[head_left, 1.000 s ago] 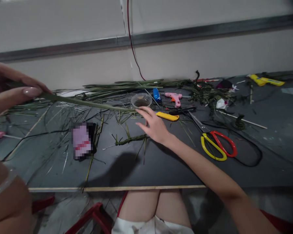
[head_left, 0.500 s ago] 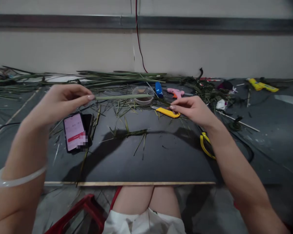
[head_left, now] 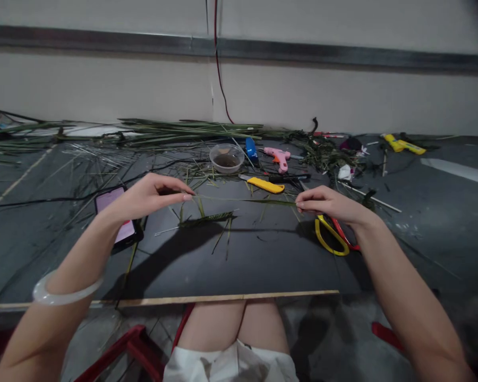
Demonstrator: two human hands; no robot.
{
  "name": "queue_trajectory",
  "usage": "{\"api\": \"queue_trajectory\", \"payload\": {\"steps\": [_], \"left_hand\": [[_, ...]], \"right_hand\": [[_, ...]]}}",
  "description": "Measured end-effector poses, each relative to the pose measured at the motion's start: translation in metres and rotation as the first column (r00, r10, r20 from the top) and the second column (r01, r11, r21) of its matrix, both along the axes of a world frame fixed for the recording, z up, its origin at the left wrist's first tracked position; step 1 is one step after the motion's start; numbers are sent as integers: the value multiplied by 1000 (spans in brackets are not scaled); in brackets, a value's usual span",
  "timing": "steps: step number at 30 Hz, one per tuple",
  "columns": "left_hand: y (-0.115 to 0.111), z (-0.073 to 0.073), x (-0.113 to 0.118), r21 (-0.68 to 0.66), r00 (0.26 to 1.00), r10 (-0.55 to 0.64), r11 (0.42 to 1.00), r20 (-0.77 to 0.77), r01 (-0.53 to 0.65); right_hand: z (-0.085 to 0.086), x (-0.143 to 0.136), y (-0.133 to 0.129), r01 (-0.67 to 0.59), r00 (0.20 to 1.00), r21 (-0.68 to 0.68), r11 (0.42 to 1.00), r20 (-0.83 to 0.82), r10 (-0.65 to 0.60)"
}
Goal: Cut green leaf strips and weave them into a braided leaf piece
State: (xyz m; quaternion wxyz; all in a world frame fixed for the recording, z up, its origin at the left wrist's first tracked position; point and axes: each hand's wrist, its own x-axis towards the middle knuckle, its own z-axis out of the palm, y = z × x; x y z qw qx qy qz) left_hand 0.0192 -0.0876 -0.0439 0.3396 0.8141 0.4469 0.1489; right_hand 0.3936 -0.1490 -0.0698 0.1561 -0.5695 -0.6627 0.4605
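A thin green leaf strip [head_left: 263,201] stretches nearly level above the table, pinched at both ends. My left hand [head_left: 155,193] grips its left end between thumb and fingers. At the other end my right hand [head_left: 322,203] pinches it the same way. Beneath the strip lies a small woven piece of green leaf [head_left: 207,218], with loose ends sticking out. Close under my right wrist are scissors with yellow and red handles [head_left: 331,237], partly covered by the forearm. A phone [head_left: 110,199] lies under my left wrist, partly hidden.
Beyond the hands are a yellow-handled cutter [head_left: 265,184], a clear plastic bowl [head_left: 226,159], a blue object [head_left: 250,150] and a pink glue gun [head_left: 279,156]. Long green leaves [head_left: 191,128] line the wall. A yellow glue gun [head_left: 404,144] sits far right. The wooden table edge [head_left: 223,298] is near my lap.
Both hands have come lower and nearer, the left also rightward. The strip between them, broad and pale before, now appears thin and edge-on. The view has shifted slightly.
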Motion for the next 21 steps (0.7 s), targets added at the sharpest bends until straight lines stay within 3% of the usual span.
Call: {"api": "queue_trajectory", "payload": {"steps": [4, 11, 16, 21], "left_hand": [[-6, -10, 4, -53, 990, -34, 998, -136, 27], [-19, -29, 14, -207, 986, -27, 978, -162, -8], [-48, -43, 22, -255, 978, -99, 966, -185, 49], [-72, -47, 23, -305, 966, -167, 947, -195, 102]], "right_hand": [[-10, 5, -6, -9, 1000, 17, 1000, -7, 9], [-10, 2, -21, -24, 1000, 19, 1000, -17, 24], [-20, 14, -47, -19, 999, 7, 1000, 42, 18], [-34, 28, -68, 12, 990, -2, 1000, 137, -11]]}}
